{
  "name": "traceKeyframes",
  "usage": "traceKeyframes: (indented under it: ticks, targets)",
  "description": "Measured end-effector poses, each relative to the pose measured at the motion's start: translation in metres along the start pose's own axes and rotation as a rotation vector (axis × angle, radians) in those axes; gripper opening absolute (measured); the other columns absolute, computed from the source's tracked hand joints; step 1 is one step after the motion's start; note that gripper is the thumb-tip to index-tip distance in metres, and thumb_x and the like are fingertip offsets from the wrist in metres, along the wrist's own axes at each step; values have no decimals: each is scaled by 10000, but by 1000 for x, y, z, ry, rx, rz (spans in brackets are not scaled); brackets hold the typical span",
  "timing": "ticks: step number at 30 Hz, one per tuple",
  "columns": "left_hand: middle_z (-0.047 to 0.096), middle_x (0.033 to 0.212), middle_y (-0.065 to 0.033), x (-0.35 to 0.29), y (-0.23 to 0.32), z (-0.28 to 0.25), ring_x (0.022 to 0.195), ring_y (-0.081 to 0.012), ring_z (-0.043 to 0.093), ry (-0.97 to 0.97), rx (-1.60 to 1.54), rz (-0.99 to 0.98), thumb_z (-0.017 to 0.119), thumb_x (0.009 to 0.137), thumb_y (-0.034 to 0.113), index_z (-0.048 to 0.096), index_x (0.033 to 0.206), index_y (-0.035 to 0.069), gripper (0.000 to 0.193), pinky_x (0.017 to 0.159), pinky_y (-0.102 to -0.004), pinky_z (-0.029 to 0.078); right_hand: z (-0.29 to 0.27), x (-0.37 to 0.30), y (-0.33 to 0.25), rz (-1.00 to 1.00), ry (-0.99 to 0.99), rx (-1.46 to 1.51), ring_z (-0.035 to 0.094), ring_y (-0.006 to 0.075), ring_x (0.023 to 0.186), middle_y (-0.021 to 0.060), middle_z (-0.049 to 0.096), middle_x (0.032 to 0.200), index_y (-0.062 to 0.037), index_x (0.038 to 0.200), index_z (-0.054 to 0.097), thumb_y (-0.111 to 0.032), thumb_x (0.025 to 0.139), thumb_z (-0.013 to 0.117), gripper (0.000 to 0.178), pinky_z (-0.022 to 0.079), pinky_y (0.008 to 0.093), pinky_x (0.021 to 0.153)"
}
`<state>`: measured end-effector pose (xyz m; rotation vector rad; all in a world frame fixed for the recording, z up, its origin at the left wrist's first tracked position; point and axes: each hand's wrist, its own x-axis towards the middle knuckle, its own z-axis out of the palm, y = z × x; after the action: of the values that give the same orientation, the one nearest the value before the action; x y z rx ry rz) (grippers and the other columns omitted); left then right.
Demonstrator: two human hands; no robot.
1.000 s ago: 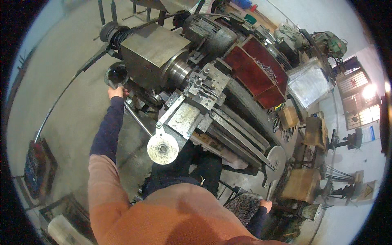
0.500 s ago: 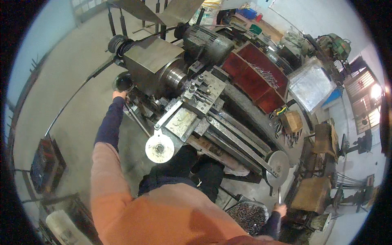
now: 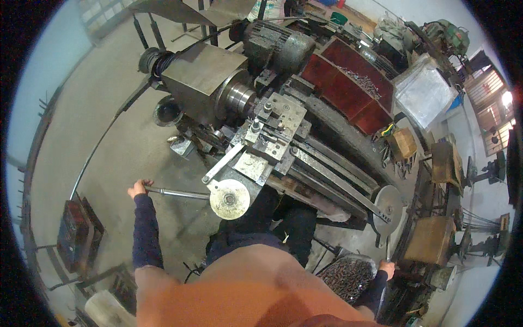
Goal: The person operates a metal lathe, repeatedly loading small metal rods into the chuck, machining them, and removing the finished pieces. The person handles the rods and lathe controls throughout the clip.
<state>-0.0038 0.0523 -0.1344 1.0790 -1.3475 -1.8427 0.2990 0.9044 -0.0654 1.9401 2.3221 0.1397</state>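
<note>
A small metal lathe stands before me, with its carriage and tool posts (image 3: 269,128) beside the round spindle (image 3: 239,99). At the left, my left hand (image 3: 140,188) is closed around the end of a long metal lever (image 3: 180,193). That lever runs nearly level to a pale round disc (image 3: 230,199) at the carriage's front. Far to the right, my right hand (image 3: 387,268) is closed on a shorter metal handle (image 3: 388,248), which hangs from a grey disc (image 3: 389,208). A flat bar (image 3: 338,182) links the grey disc to the carriage.
Below the grey disc, a container of small dark metal parts (image 3: 348,277) sits near my right forearm. Behind the bed are a red tray (image 3: 348,87) with metal pieces and a motor (image 3: 278,46). A dark red box (image 3: 79,234) stands at the left.
My left hand has swung the long lever down and toward me, away from the dark cup by the headstock. My right hand stays on its handle. The whole view has shifted slightly.
</note>
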Motion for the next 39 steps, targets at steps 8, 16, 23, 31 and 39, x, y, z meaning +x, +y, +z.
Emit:
traceKeyframes:
  ticks: [8, 16, 23, 31, 39]
  targets:
    - [546, 681, -271, -25, 13, 36, 513, -340, 594, 154, -38, 43, 435, 655, -76, 382, 752, -207, 172, 497, -417, 546, 10, -49, -8, 104, 10, 17, 582, 354, 939, 202, 607, 995, -2, 919, 613, -356, 661, 610, 438, 465, 432, 791]
    - [521, 778, -263, 21, -14, 37, 617, -361, 579, 163, -24, 57, 432, 716, -67, 365, 918, -160, 232, 560, -515, 545, 10, -52, -9, 91, -11, 72, 572, 374, 941, 212, 604, 990, -3, 932, 614, -368, 654, 611, 458, 454, 435, 802]
    - [507, 597, -218, 4, 3, 13, 492, -302, 561, 63, -15, 48, 463, 683, -44, 392, 801, -159, 179, 473, -418, 523, 0, 10, -7, 55, 39, -60, 601, 330, 906, 177, 630, 940, -52, 895, 661, -316, 641, 582, 374, 473, 421, 767]
    - [606, 787, -170, 30, 37, -44, 615, -234, 617, -141, 732, -69, 669, 709, 221, 480, 1024, -111, 495, 494, -324, 487, -22, 98, -25, -87, 44, -198, 559, 310, 996, 133, 604, 1049, -77, 1004, 599, -345, 689, 596, 414, 415, 435, 863]
    - [603, 992, -200, 95, -8, 93, 895, -315, 598, -589, 1464, 735, 607, 700, 243, 535, 1104, 19, 468, 786, -394, 471, 28, 79, -18, -302, 487, -45, 462, 307, 1124, 138, 499, 1210, -67, 1219, 456, -221, 655, 629, 610, 351, 405, 963]
